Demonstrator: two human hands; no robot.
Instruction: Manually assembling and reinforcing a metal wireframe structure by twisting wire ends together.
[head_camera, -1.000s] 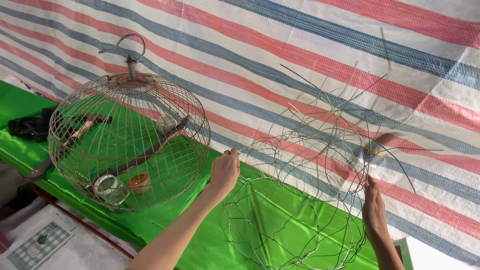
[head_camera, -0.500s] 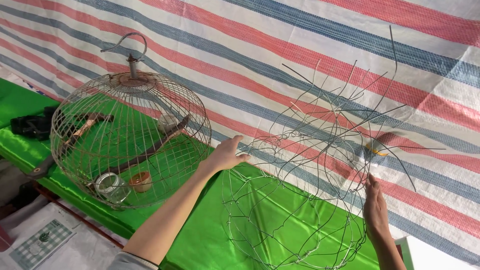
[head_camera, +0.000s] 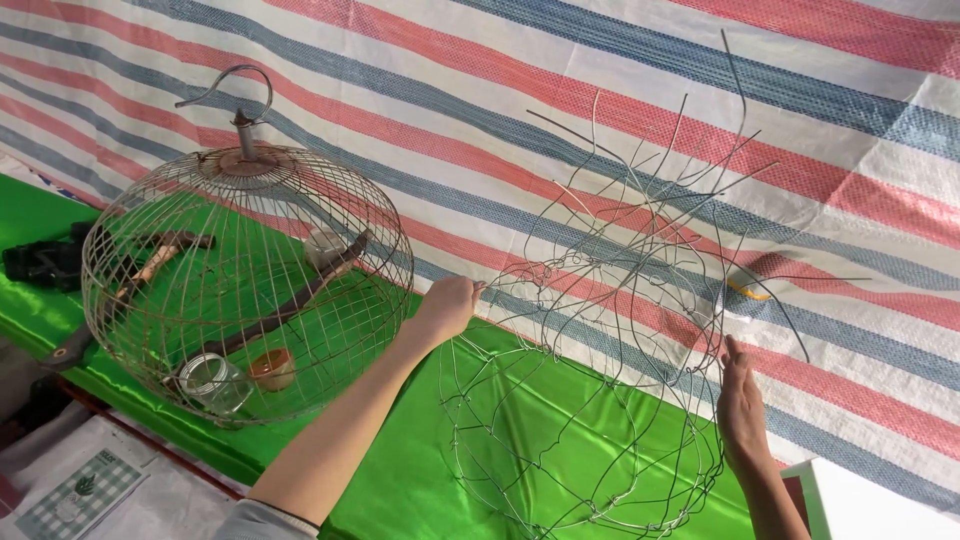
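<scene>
Looking down from the head view, the unfinished wire cage frame (head_camera: 590, 390) stands on the green cloth (head_camera: 400, 480), at about four o'clock from the finished round cage (head_camera: 245, 285). The left hand (head_camera: 445, 308) pinches its rim wire, fingers closed; the right hand (head_camera: 740, 405) lies flat and open against the far side. It looks light, springy and easily bent, with sharp loose ends on top, so the woven lower rim seems the safest hold.
</scene>
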